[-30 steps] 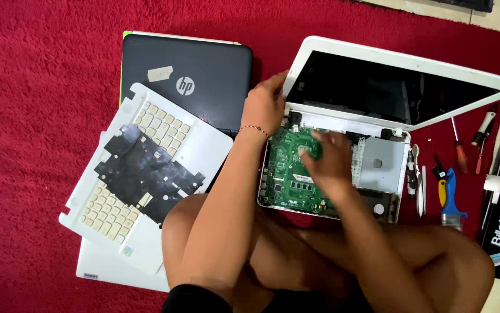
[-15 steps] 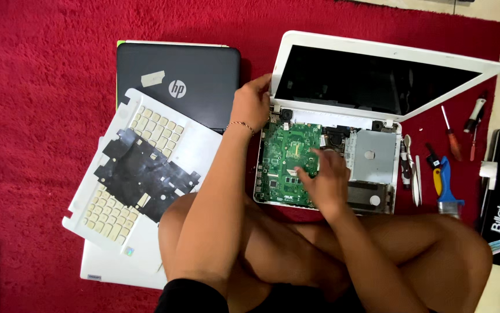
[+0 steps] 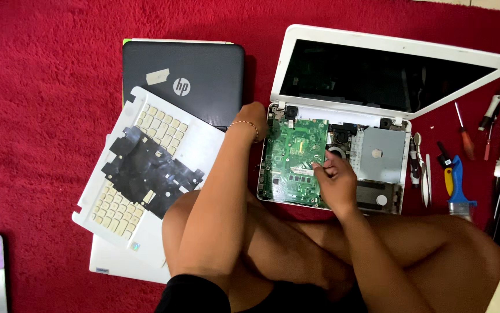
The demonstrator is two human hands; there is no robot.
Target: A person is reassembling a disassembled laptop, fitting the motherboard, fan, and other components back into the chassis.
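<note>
Head view: my right hand (image 3: 336, 179) slid off the green motherboard (image 3: 293, 159), frame centre, fingertips now pinched at its right edge; left hand (image 3: 254, 116), grip unclear, stays on the chassis corner.

Single head-worn view, looking steeply down from above the seated person's lap onto a red carpet (image 3: 35, 87); close enough to fill the frame with the opened white laptop (image 3: 343, 145) and nearby tools.

We see an opened white laptop (image 3: 343, 116) on red carpet, lid raised, dark screen, keyboard deck removed, green motherboard (image 3: 293, 156) exposed, seemingly seated in its base.
</note>
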